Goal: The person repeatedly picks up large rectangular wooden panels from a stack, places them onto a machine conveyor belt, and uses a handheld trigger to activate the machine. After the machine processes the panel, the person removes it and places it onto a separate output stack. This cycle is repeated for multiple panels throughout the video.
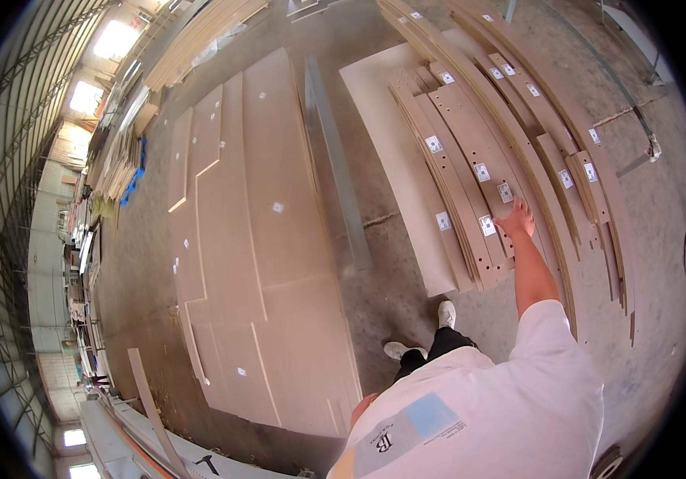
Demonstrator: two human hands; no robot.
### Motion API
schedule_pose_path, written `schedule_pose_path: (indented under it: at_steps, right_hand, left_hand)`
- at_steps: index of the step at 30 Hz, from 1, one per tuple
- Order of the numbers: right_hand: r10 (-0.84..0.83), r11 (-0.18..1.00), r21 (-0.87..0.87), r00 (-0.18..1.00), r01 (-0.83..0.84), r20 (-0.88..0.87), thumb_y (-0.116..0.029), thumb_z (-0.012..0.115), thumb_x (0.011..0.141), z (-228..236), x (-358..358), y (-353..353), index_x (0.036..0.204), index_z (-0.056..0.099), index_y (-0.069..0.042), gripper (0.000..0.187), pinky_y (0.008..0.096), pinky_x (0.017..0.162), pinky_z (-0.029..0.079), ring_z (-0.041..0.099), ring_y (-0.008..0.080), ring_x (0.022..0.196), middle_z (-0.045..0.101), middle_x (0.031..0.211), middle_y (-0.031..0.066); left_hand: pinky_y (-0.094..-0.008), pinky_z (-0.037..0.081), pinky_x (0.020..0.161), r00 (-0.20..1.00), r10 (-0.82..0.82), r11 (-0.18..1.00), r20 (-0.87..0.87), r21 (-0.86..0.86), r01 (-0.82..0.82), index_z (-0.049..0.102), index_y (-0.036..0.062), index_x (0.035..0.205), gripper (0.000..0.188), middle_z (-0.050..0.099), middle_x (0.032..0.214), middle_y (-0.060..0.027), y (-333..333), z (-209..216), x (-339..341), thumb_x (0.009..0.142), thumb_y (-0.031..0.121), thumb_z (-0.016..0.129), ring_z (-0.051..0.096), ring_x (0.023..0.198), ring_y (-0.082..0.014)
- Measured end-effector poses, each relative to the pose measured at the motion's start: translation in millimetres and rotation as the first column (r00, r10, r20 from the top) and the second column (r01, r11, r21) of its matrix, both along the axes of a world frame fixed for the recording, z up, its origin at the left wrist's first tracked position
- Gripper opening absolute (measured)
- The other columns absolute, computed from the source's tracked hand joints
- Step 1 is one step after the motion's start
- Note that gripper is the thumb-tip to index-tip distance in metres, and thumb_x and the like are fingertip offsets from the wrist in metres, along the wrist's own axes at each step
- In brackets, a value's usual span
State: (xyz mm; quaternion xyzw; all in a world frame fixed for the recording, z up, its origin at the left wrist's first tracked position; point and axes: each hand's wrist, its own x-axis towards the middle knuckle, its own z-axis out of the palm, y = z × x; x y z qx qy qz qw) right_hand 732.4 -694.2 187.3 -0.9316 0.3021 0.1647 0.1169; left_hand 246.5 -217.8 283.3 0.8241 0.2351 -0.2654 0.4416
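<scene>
The right hand [516,219], fingers apart, reaches over the labelled, drilled brown boards [459,137], which lie stacked below it, none yet lifted; the left hand [364,408], mostly hidden, I cannot tell.

Bright windows [115,38] stand beyond a grey floor [387,291].
</scene>
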Motion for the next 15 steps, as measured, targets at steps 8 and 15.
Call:
schedule_pose_path:
  at_steps: [8, 15]
  right_hand:
    - [0.171, 0.966, 0.175, 0.977, -0.192, 0.127, -0.039, 0.083, 0.078, -37.1, -8.7, -20.2, 0.154, 0.041, -0.029, 0.088, 0.0478, 0.12, 0.035, 0.04, 0.0299, 0.146, 0.04, 0.161, 0.0015]
    - [0.269, 0.951, 0.128, 0.956, -0.283, 0.114, -0.036, 0.077, 0.084, -59.9, -9.7, -36.9, 0.153, 0.043, -0.028, 0.077, 0.0501, 0.119, 0.033, 0.038, 0.0309, 0.147, 0.04, 0.162, 0.0039]
  left_hand:
    - [-0.0289, 0.052, 0.092, 0.978, 0.179, 0.969, -0.111, -0.151, -0.195, 0.06, 0.0042, 0.136, 0.049, 0.072, 0.112, -0.0095, 13.2, -57.9, -27.6, 0.096, 0.03, 0.068, 0.067, 0.104, -0.0166]
    - [-0.0337, 0.053, 0.095, 0.988, 0.026, 0.997, -0.151, 0.082, -0.014, 0.061, 0.0084, 0.136, 0.048, 0.073, 0.118, -0.012, 16.7, -56.7, 8.2, 0.097, 0.037, 0.065, 0.07, 0.111, -0.0256]
